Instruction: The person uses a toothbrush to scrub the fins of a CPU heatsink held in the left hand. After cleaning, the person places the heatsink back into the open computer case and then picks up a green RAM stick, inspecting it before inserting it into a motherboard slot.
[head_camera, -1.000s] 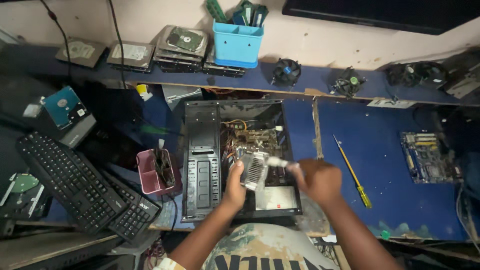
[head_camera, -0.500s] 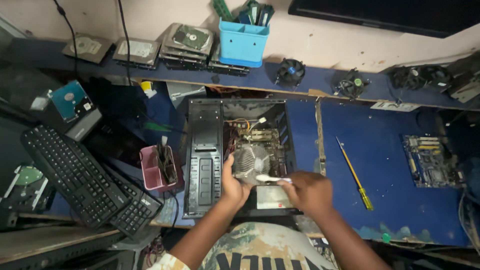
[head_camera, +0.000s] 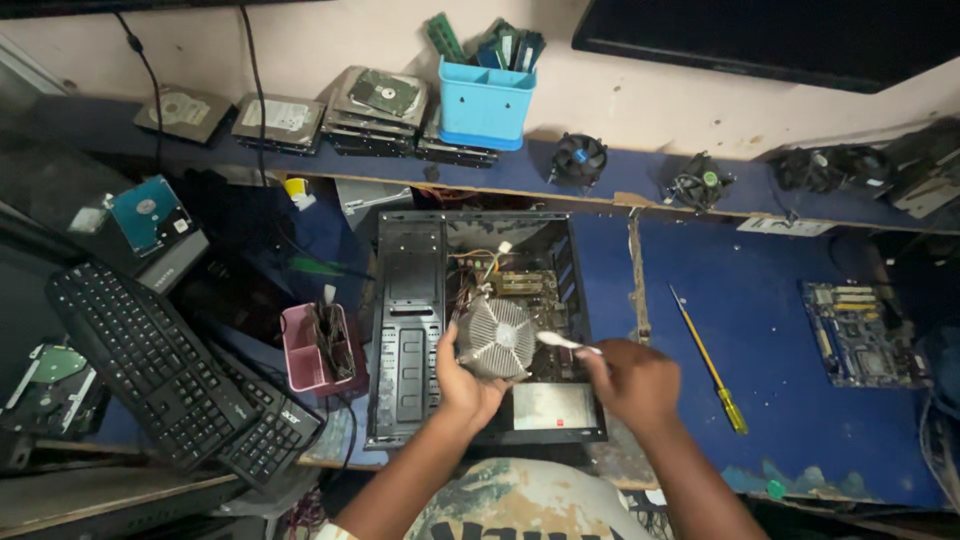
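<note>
Head view, left hand (head_camera: 462, 375) gripping heatsink (head_camera: 493, 337), right hand (head_camera: 630, 382) just beside

left hand (head_camera: 468, 385) grips heatsink (head_camera: 494, 338); right hand (head_camera: 630, 382) holds brush (head_camera: 563, 342)

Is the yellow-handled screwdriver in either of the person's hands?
No: the yellow-handled screwdriver lies on the blue table, apart from the right hand, which holds a small white brush.

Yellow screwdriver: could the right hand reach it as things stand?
Probably yes. The screwdriver lies bare on the blue table just right of the right hand, nothing between them; but that hand already holds a white brush.
</note>
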